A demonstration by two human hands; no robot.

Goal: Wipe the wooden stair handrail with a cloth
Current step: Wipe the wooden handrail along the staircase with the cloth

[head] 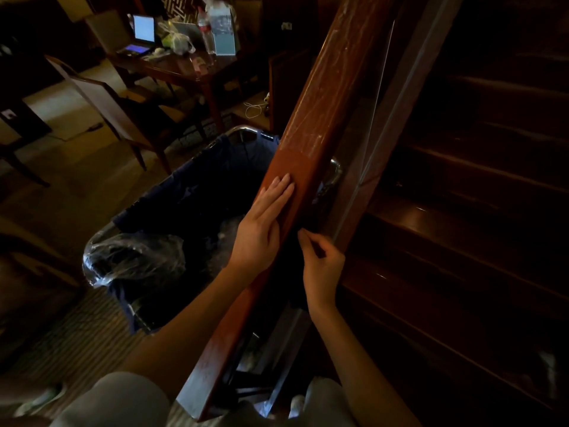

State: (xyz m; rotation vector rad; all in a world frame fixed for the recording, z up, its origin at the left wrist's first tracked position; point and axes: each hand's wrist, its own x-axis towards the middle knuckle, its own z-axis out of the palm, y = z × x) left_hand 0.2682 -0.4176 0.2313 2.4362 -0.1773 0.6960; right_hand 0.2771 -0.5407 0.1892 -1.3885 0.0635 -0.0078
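The wooden handrail (332, 97) slants from the bottom centre up to the top right; its upper part is streaked with pale dust and scratches. My left hand (261, 229) lies flat on the rail's top face, fingers straight and pointing up the rail. My right hand (323, 266) is just under the rail's right edge, its fingers curled and its thumb and forefinger pinched together. A dark cloth (292, 282) hangs in shadow between the rail and that hand, and my right hand seems to pinch its edge.
A housekeeping cart with a chrome rim (243, 129) and a dark blue bag stands left of the rail, with a crumpled plastic bag (132, 257) inside. Dark wooden stairs (462, 241) rise on the right. A table (172, 69) with a laptop (143, 35) and a chair (101, 97) stand beyond.
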